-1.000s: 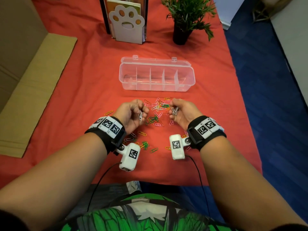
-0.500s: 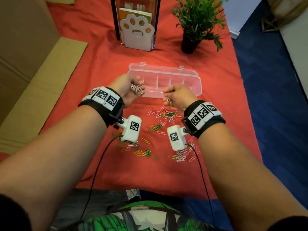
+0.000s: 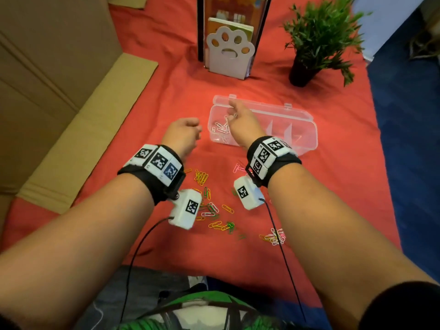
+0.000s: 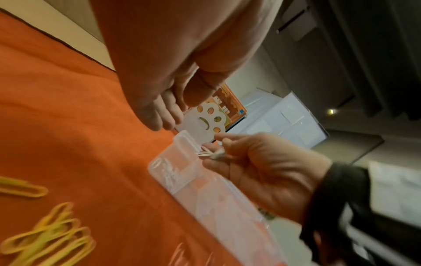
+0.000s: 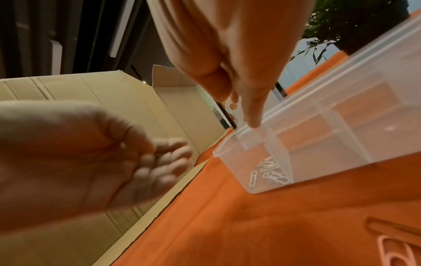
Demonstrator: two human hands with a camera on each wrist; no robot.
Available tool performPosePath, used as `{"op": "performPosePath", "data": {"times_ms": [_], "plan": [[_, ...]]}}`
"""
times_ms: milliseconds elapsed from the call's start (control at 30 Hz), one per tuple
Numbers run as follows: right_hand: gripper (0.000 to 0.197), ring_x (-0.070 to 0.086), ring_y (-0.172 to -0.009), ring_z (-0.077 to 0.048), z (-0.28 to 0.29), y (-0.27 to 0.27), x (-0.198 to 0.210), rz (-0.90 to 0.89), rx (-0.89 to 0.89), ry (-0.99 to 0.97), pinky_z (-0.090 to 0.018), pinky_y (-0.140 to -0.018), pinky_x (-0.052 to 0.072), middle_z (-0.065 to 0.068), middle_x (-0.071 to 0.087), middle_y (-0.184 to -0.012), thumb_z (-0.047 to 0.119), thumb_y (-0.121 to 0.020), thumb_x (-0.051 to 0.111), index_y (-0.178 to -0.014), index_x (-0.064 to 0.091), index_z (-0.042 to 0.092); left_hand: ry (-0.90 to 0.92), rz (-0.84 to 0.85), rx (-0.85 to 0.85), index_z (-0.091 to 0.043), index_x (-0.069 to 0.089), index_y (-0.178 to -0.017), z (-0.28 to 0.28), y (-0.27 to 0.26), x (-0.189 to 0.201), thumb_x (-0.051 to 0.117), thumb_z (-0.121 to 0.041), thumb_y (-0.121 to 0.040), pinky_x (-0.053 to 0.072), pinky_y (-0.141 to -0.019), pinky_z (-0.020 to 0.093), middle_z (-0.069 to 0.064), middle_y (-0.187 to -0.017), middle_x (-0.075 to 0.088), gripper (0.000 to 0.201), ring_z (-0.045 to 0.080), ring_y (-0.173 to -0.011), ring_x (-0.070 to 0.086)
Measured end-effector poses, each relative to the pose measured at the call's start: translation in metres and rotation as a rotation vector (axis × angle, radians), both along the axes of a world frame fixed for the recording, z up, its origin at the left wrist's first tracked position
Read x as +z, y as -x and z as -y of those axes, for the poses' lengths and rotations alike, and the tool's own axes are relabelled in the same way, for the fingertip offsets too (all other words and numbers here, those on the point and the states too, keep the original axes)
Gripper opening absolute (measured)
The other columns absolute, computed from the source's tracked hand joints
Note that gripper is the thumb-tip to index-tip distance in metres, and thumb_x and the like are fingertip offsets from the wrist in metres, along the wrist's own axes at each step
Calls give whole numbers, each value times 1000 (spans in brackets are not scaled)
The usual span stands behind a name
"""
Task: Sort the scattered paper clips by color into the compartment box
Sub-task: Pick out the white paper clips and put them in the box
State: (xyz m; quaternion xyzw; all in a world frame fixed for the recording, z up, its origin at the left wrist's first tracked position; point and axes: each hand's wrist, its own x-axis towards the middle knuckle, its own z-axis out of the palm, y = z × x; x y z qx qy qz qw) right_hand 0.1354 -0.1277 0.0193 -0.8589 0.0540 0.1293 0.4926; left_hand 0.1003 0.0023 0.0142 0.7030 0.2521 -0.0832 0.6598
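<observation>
The compartment box (image 3: 307,129) is clear plastic, long and narrow, lying open on the red-covered desk (image 3: 166,96) with its lid tipped back on the far side. Thin dividers split it into cells. The leftmost cell holds several white paper clips (image 3: 220,128) lying flat and jumbled; a few more white clips (image 4: 208,153) hang just above that cell. Nearer the person, loose clips (image 3: 214,210) in yellow, green, orange, pink and white lie scattered in small clusters on the cloth.
</observation>
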Motion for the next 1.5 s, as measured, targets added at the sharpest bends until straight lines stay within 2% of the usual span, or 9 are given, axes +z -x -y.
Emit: {"op": "performPosePath", "data": {"times_ms": [100, 233, 333, 467, 633, 967, 1200, 1367, 1500], "plan": [[58, 51, -124, -27, 7, 1, 1, 19, 39, 85, -35, -105, 41, -13, 54, -135, -10, -84, 34, -136, 46, 12, -167, -22, -72, 0, 60, -111, -6, 17, -23, 54, -2, -86, 44, -70, 27, -2, -74, 57, 26, 12, -63, 51], [46, 62, -97, -21, 48, 17, 5, 29, -77, 60, -43, -92, 53, -6, 64, -101, -16, -79, 35, -107, 65, 6, -404, 11, -338, -7, 69, -98, 6, 31, -34, 60, -7, -82, 45, -77, 24, 6, -85, 64, 18, 16, -78, 57], [40, 64, -93, -23, 85, 40, -2, -14, -26, 262, -38, -92, 52, -11, 69, -96, -10, -83, 36, -96, 70, 6, -541, 52, -516, -10, 72, -94, 28, 33, -31, 65, -13, -80, 46, -76, 24, 8, -87, 71, 16, 21, -83, 64], [42, 58, -111, -30, 113, 77, -20, -115, 137, 596, -27, -93, 42, -15, 62, -117, -6, -83, 46, -116, 66, 13, -657, 101, -714, -15, 73, -96, 58, 30, -33, 66, -18, -80, 46, -83, 25, 7, -97, 74, 18, 22, -93, 67], [44, 52, -110, -31, 115, 114, -37, -110, 307, 649, -26, -89, 37, -17, 52, -115, -2, -86, 46, -121, 63, 17, -740, 180, -901, -16, 71, -104, 90, 34, -38, 62, -20, -83, 43, -89, 24, 8, -108, 71, 23, 23, -102, 63], [27, 57, -101, -35, 110, 98, -48, 35, 116, 616, -35, -86, 46, -18, 57, -107, 5, -89, 47, -106, 67, 8, -845, 142, -921, -13, 69, -98, 72, 44, -47, 59, -9, -81, 45, -86, 29, 11, -101, 70, 20, 29, -100, 62], [24, 49, -110, -34, 87, 85, -62, 77, 216, 754, -38, -91, 44, -16, 50, -114, 3, -84, 53, -107, 56, 4, -901, 158, -904, -13, 66, -105, 67, 53, -54, 56, -27, -87, 47, -88, 36, 16, -108, 63, 24, 34, -103, 58], [12, 61, -92, -29, 102, 89, -58, -33, 80, 597, -31, -79, 47, -13, 66, -97, 19, -84, 60, -88, 64, 9, -936, 193, -945, -8, 65, -102, 79, 52, -52, 60, -25, -85, 47, -88, 37, 16, -109, 59, 25, 33, -102, 57], [13, 54, -54, -2, 121, 96, -48, -52, -193, 171, -20, -57, 45, 3, 63, -66, 12, -79, 69, -69, 65, 18, -978, 195, -980, -2, 62, -97, 84, 49, -54, 51, -12, -85, 45, -87, 40, 19, -109, 60, 19, 36, -102, 57]]}}
